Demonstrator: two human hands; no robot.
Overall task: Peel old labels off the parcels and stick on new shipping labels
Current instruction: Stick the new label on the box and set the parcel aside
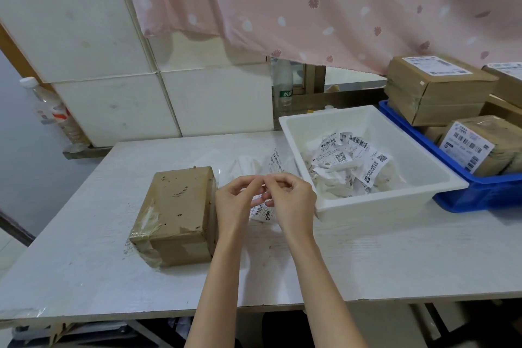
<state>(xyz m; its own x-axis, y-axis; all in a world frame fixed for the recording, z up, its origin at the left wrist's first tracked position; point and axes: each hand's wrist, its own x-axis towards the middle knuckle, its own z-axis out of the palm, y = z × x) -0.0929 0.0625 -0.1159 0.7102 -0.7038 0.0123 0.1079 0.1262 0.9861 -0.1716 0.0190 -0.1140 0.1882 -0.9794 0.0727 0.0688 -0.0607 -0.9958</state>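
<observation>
Nothing legible. Barcodes and QR codes on the label scraps [350,158] in the white tray [381,203], on the label [262,210] under the hands, and on the stacked boxes' labels [466,147]; print too small.

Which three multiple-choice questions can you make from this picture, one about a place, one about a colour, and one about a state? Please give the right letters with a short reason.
1. Where does the brown parcel on the table lie?
A. inside the white tray
B. to the left of both hands
C. in the blue crate

2. What colour is the crate that holds the labelled parcels?
A. blue
B. red
C. green

3. What is the state of the parcel's top face?
A. covered by a full new label
B. cut open
C. bare, with only scraps of residue

Answers:
1 B: it sits left of the left hand and the right hand, which pinch a label.
2 A: its rim beside the white tray is blue.
3 C: no label shows on it.
</observation>
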